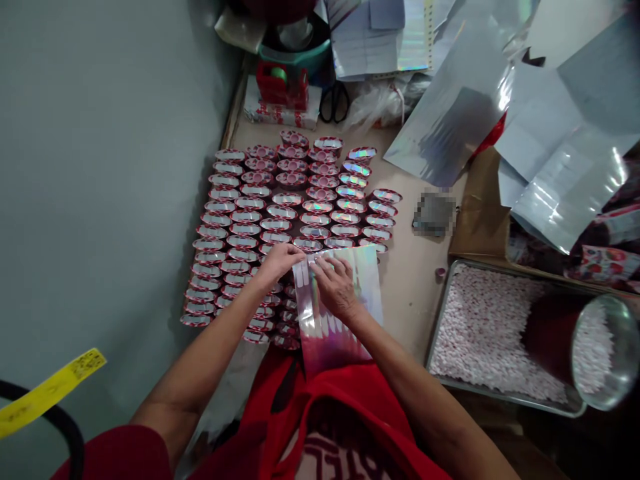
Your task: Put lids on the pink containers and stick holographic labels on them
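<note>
A shiny, rainbow-tinted sheet of stickers (367, 287) lies in front of me, over the near edge of the rows of small packs. Thumb and fingers of my left hand (280, 261) are pinched together at its upper left corner. On the upper part of the same sheet rests my right hand (336, 285), its bent fingers slightly apart and its fingertips touching the surface. Whether a loose sticker is under them I cannot tell. Many red-and-white oval-ended packs (245, 217) stand in close rows around the sheet, most with a pale or shiny strip on top.
At the right, a metal tray (440, 320) holds small whitish pieces and a tipped metal cup (555, 340). Loose shiny sheets (450, 127) lie over a cardboard box (475, 207). A red tape dispenser (283, 87) and scissors (335, 103) are at the back. The wall (110, 167) bounds the left.
</note>
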`<action>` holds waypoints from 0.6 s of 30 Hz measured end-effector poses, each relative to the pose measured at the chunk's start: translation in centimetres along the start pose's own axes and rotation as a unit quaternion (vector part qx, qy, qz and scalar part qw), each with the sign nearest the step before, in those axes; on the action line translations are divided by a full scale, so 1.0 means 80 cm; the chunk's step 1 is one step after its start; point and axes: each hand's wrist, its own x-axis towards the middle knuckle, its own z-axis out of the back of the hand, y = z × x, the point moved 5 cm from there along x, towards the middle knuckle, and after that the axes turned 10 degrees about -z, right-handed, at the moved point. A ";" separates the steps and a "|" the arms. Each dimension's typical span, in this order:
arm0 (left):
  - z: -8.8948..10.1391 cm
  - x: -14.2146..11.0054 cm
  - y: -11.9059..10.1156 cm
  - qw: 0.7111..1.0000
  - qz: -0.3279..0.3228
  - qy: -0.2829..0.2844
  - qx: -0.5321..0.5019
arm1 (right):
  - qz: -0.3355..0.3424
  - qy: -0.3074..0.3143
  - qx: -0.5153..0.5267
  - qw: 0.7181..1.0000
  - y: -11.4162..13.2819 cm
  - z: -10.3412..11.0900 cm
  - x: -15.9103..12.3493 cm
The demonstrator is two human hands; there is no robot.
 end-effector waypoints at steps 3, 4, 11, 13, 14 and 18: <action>0.000 0.001 -0.007 0.998 -0.022 -0.016 0.051 | -0.018 0.006 -0.008 1.000 0.000 0.011 0.005; -0.002 0.001 -0.010 0.997 -0.032 -0.023 0.066 | -0.028 0.015 -0.011 0.999 0.001 0.017 0.006; -0.019 -0.022 -0.036 0.949 -0.207 -0.131 0.198 | -0.239 0.104 0.284 0.923 -0.001 0.094 0.035; -0.014 -0.023 -0.041 0.945 -0.222 -0.184 0.157 | -0.323 0.123 0.424 0.837 -0.009 0.103 0.056; -0.010 -0.019 -0.041 0.952 -0.206 -0.202 0.101 | -0.350 0.126 0.475 0.797 -0.013 0.103 0.069; -0.016 0.014 -0.035 0.957 -0.016 -0.107 -0.271 | -0.391 0.096 0.550 0.732 -0.039 0.078 0.123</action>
